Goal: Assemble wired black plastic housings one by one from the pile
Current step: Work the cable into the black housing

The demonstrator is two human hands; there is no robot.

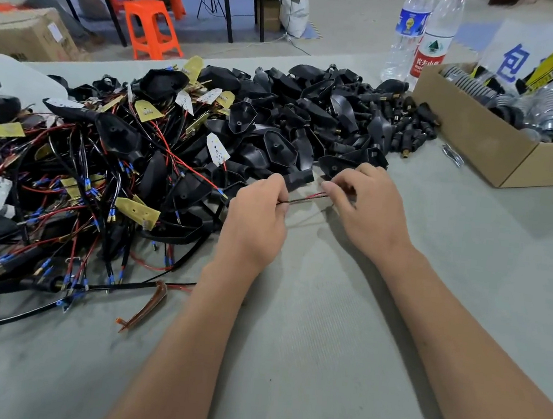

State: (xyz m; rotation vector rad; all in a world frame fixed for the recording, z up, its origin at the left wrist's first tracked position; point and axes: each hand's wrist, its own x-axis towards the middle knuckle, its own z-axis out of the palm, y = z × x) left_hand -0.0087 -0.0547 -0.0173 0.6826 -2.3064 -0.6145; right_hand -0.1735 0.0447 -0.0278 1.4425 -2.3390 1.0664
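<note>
From the head view, both hands work at the near edge of the pile [179, 151], just in front of the empty black housings [312, 117]. The left hand [255, 219] has its fingers curled and pinched on a thin red-and-black wire pair [305, 198], which runs taut across to the right hand [367, 208], whose fingers are clamped on the other end. The wire hangs just above the grey tabletop [321, 350], between the hands. A housing [300, 177] lies just beyond the wire, touching neither hand as far as I can tell. To the left sits the tangle of wired boards [65, 194]; a cardboard box [490, 143] and bottles [423, 37] stand at the far right. The step looks like straightening the leads before threading. Next, I judge, the free end must be aimed into a housing's neck, which calls for a steady pinch near the tip.
</note>
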